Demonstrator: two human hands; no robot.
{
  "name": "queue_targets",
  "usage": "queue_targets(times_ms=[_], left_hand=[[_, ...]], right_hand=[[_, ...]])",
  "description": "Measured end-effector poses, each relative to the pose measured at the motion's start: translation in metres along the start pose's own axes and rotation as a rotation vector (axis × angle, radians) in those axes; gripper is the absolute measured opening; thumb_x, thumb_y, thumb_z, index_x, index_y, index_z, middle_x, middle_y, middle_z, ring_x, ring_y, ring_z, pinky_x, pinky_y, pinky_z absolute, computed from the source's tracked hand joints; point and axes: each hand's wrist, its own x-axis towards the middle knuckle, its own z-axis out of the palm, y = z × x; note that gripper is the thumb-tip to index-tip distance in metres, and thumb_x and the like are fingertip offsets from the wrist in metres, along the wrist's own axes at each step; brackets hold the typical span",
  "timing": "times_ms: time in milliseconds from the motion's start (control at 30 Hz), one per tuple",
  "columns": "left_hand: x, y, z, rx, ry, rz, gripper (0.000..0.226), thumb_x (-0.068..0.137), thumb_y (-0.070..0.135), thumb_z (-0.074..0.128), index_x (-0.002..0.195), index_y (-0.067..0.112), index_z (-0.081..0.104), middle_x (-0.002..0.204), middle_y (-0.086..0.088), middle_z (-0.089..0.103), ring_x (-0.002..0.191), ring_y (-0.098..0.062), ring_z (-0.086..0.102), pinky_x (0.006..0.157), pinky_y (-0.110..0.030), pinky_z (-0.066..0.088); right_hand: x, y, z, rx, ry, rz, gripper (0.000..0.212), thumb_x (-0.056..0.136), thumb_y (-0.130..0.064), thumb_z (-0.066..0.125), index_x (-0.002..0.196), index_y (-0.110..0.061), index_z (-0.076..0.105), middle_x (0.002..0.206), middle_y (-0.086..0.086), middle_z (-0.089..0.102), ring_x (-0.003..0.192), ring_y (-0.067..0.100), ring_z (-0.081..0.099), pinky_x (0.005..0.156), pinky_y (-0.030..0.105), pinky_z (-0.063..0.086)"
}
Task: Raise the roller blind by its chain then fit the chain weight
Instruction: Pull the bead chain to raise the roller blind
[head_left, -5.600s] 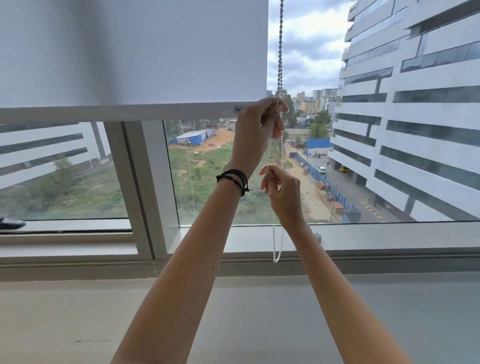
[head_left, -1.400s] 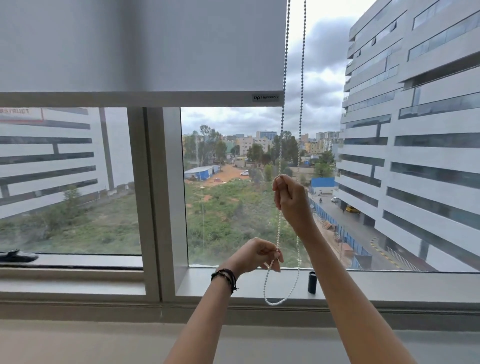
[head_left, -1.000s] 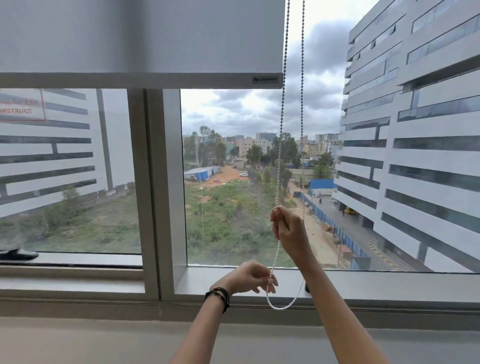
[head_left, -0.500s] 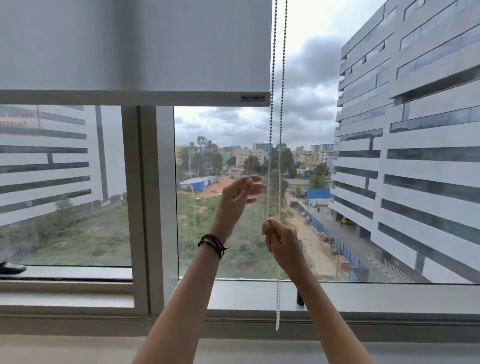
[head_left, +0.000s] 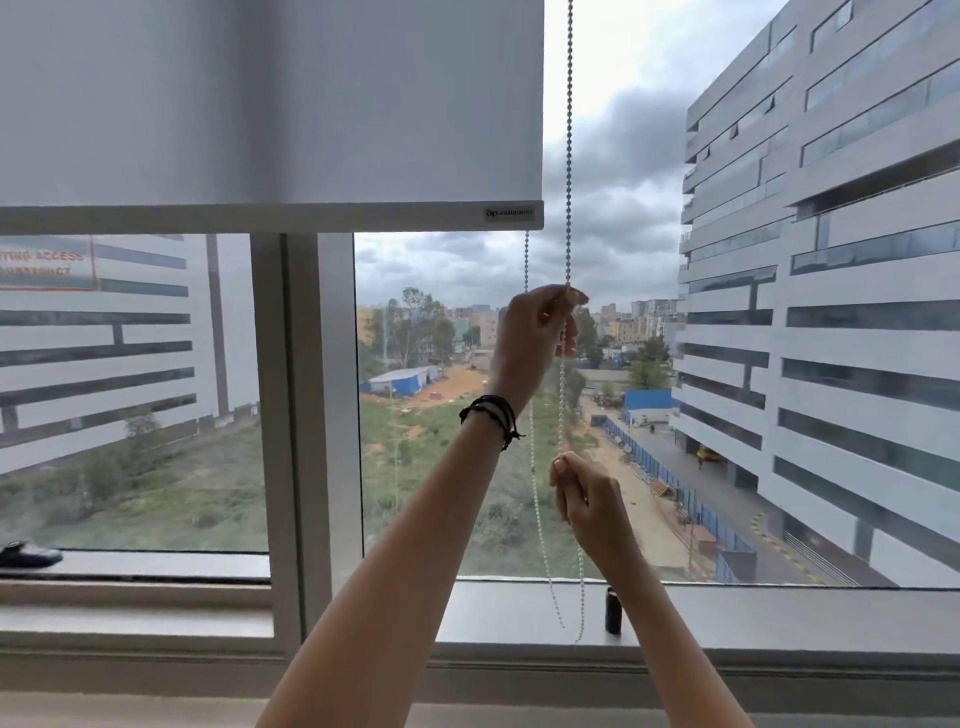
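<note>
A white roller blind (head_left: 270, 104) covers the upper window, its bottom bar (head_left: 260, 218) about a third of the way down. A white bead chain (head_left: 569, 156) hangs in a loop to the right of the blind. My left hand (head_left: 535, 338), with black bands at the wrist, is raised and grips the right strand of the chain just below the bar. My right hand (head_left: 587, 504) is lower and pinches the same strand. A small black cylinder, the chain weight (head_left: 613, 610), stands upright on the sill beside the loop's bottom end.
The grey window sill (head_left: 779, 618) runs across the lower view. A wide white mullion (head_left: 311, 415) divides the panes left of my arms. A dark window handle (head_left: 26, 555) lies on the left sill. Buildings and a green lot show through the glass.
My left hand, open half a second ago, has gone up and closed on the chain. My right hand keeps its pinch lower down. The blind stands far higher than 5.6 s ago.
</note>
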Motion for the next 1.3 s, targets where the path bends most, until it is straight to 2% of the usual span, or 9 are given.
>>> queue_targets(times_ms=[133, 300, 533, 667, 867, 1033, 1133, 1233, 1300], left_hand=[[-0.009, -0.008, 0.008, -0.057, 0.076, -0.017, 0.020, 0.096, 0.005, 0.049, 0.089, -0.002, 0.066, 0.053, 0.000, 0.054, 0.038, -0.001, 0.049, 0.041, -0.016, 0.047], [-0.009, -0.011, 0.008, -0.059, 0.077, 0.018, 0.023, 0.097, 0.004, 0.045, 0.083, 0.001, 0.063, 0.048, 0.002, 0.048, 0.035, -0.001, 0.043, 0.038, -0.015, 0.043], [-0.014, -0.024, 0.005, -0.030, 0.078, 0.017, 0.025, 0.098, 0.004, 0.043, 0.080, 0.005, 0.061, 0.044, 0.006, 0.046, 0.034, -0.002, 0.040, 0.037, -0.016, 0.040], [-0.029, -0.035, 0.003, -0.010, 0.052, -0.012, 0.025, 0.098, 0.008, 0.044, 0.081, 0.006, 0.061, 0.044, 0.009, 0.047, 0.034, -0.006, 0.041, 0.038, -0.023, 0.042], [-0.053, -0.051, 0.000, -0.005, 0.039, -0.067, 0.025, 0.098, 0.008, 0.044, 0.080, 0.005, 0.060, 0.046, 0.005, 0.046, 0.035, -0.004, 0.040, 0.039, -0.019, 0.039], [-0.074, -0.062, 0.003, 0.004, 0.033, -0.102, 0.027, 0.099, 0.009, 0.044, 0.076, 0.012, 0.058, 0.043, 0.010, 0.045, 0.035, -0.007, 0.039, 0.038, -0.024, 0.039], [-0.083, -0.065, 0.004, 0.012, 0.028, -0.120, 0.026, 0.099, 0.009, 0.043, 0.077, 0.010, 0.058, 0.045, 0.005, 0.045, 0.036, -0.010, 0.040, 0.039, -0.024, 0.037], [-0.087, -0.063, 0.002, 0.019, 0.022, -0.122, 0.026, 0.098, 0.009, 0.043, 0.077, 0.012, 0.058, 0.046, 0.003, 0.045, 0.036, -0.007, 0.039, 0.037, -0.021, 0.036], [-0.086, -0.061, 0.002, 0.025, 0.008, -0.133, 0.027, 0.098, 0.008, 0.043, 0.076, 0.014, 0.057, 0.046, 0.005, 0.045, 0.036, -0.006, 0.039, 0.038, -0.020, 0.036]], right_hand=[[0.001, 0.001, 0.002, -0.005, 0.004, -0.008, 0.031, 0.095, 0.002, 0.040, 0.069, -0.012, 0.048, 0.043, -0.007, 0.038, 0.034, 0.006, 0.035, 0.041, 0.014, 0.030], [0.004, 0.002, 0.007, 0.020, 0.018, 0.003, 0.029, 0.095, 0.002, 0.040, 0.070, -0.009, 0.048, 0.043, -0.006, 0.037, 0.035, 0.006, 0.036, 0.041, 0.011, 0.029], [-0.006, 0.008, 0.024, 0.086, 0.002, 0.017, 0.029, 0.096, 0.000, 0.037, 0.071, -0.008, 0.048, 0.044, -0.005, 0.037, 0.037, 0.005, 0.032, 0.041, 0.016, 0.029], [-0.019, 0.020, 0.032, 0.110, -0.003, 0.052, 0.030, 0.096, 0.001, 0.037, 0.070, -0.010, 0.047, 0.044, -0.006, 0.037, 0.037, 0.006, 0.031, 0.041, 0.018, 0.028], [-0.036, 0.037, 0.041, 0.121, -0.067, 0.122, 0.036, 0.094, 0.005, 0.037, 0.068, -0.017, 0.046, 0.041, -0.006, 0.036, 0.037, 0.005, 0.030, 0.043, 0.016, 0.027], [-0.049, 0.047, 0.046, 0.141, -0.113, 0.174, 0.034, 0.095, 0.003, 0.038, 0.068, -0.015, 0.046, 0.040, -0.006, 0.035, 0.038, 0.005, 0.029, 0.042, 0.017, 0.027], [-0.053, 0.051, 0.045, 0.113, -0.173, 0.205, 0.033, 0.095, 0.003, 0.038, 0.069, -0.014, 0.049, 0.039, -0.006, 0.040, 0.037, 0.004, 0.035, 0.044, 0.015, 0.030], [-0.045, 0.049, 0.037, 0.110, -0.292, 0.262, 0.028, 0.094, 0.004, 0.038, 0.073, -0.005, 0.054, 0.047, 0.001, 0.053, 0.041, 0.006, 0.048, 0.049, 0.015, 0.039], [-0.035, 0.044, 0.030, 0.098, -0.358, 0.283, 0.028, 0.095, -0.001, 0.040, 0.074, -0.006, 0.056, 0.053, 0.003, 0.060, 0.048, 0.009, 0.055, 0.054, 0.018, 0.044]])
